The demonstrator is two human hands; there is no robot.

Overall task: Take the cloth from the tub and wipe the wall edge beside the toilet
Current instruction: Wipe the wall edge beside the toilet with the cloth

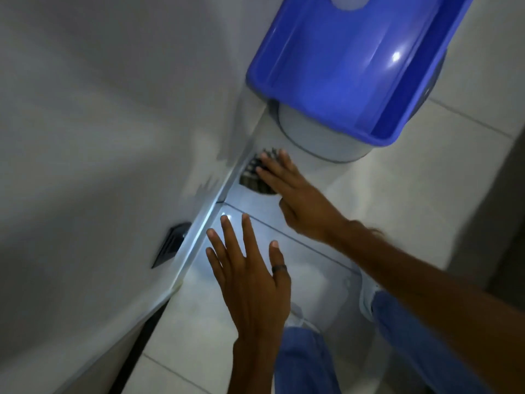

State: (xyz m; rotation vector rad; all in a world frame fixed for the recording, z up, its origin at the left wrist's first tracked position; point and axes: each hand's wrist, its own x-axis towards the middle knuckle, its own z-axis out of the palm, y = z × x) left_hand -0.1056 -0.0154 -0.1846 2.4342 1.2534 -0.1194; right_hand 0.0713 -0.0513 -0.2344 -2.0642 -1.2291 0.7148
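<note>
Pressing flat with its fingers stretched out, your right hand (287, 191) lay on the dark checked cloth (252, 173), pinning it to the floor (397, 200) right at the wall edge (216, 194), not gripping it. Your left hand (250, 280) hovered spread and empty, a dark ring (278, 269) on one finger. Just beyond the cloth stood the blue tub (349, 66), on the toilet (312, 137).

Dark wall vent (172, 244), blue jeans (306, 362)

Right hand (287, 189) flat on checked cloth (254, 173) at the wall edge (204, 220); left hand (250, 280) spread; blue tub (341, 66) above.
</note>
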